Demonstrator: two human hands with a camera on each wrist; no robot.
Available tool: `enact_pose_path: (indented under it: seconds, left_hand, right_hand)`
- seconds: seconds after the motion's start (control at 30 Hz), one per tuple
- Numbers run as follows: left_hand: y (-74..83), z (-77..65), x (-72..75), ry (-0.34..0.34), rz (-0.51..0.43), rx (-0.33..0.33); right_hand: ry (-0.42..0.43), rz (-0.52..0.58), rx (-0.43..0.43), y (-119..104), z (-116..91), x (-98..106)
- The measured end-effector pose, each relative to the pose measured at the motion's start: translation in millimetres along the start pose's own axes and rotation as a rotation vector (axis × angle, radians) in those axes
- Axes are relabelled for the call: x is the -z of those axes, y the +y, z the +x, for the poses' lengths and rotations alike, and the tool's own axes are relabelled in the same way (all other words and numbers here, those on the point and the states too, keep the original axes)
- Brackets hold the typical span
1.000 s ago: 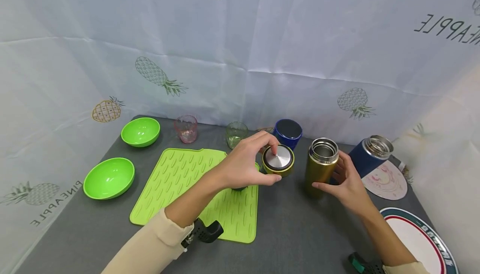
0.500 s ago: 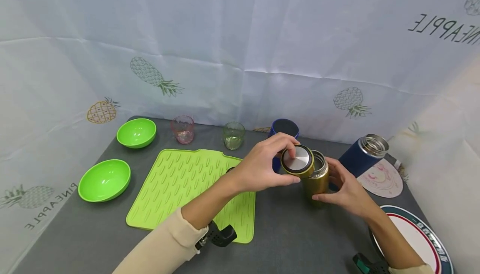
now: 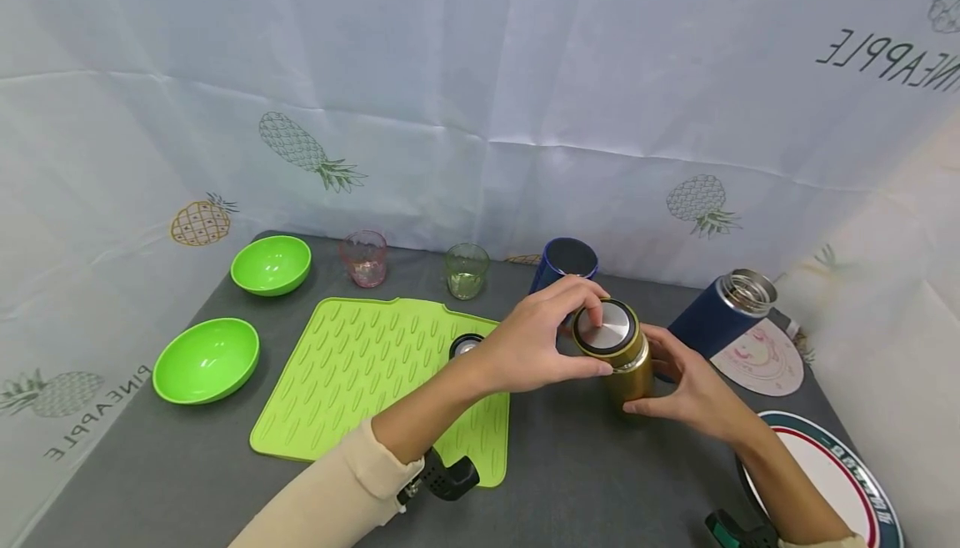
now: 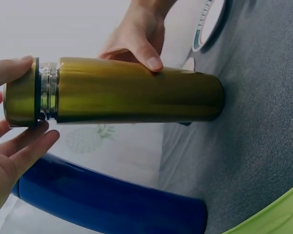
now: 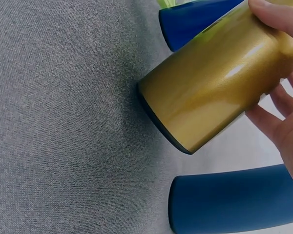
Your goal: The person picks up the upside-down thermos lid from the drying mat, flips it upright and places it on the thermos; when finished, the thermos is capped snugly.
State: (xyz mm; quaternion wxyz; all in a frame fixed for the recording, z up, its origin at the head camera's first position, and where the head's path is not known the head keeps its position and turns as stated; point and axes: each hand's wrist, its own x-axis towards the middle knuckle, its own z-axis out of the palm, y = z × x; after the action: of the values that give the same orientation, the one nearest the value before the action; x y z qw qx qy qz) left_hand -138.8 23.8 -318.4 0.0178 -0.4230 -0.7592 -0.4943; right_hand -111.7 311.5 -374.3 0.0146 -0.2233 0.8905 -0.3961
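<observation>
My left hand [image 3: 536, 339] pinches a gold lid [image 3: 609, 329] with a silver top, its thumb and fingers around the rim. The lid sits at the mouth of a gold thermos bottle [image 3: 632, 379]; in the left wrist view a band of the steel threaded neck [image 4: 49, 90] still shows between them. My right hand [image 3: 693, 385] grips the bottle's body from the right, thumb at the front. In the right wrist view the bottle's dark base edge [image 5: 161, 124] is at the grey table. Whether the lid's threads have caught cannot be seen.
A blue lidless bottle [image 3: 723, 310] stands right, a blue cup-like container [image 3: 570, 258] behind my left hand. A green mat [image 3: 360, 373] bears a dark-rimmed lid [image 3: 467, 344]. Green bowls [image 3: 206, 362], a pink glass [image 3: 365, 259], a green glass [image 3: 466, 271] and a plate [image 3: 817, 473] surround.
My left hand has carried the gold lid rightward from beside the bottle onto its mouth. The right hand has kept hold of the bottle.
</observation>
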Motion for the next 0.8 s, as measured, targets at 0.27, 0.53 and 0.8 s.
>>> enact_pose_path:
  seconds: [0.27,0.53,0.8]
  left_hand:
    - [1.1,1.3,-4.2,-0.018,-0.010,0.021]
    - [-1.4,0.3,-6.1,-0.043,-0.035,0.035]
    - [-7.3,0.4,-4.7,-0.059,-0.090,0.033]
  right_hand:
    - [-0.025,0.006,-0.015,-0.1,-0.3,-0.2]
    - [-0.034,0.020,-0.038,-1.0,0.2,-1.1]
    - [-0.065,0.128,-0.013,4.7,-0.4,-1.7]
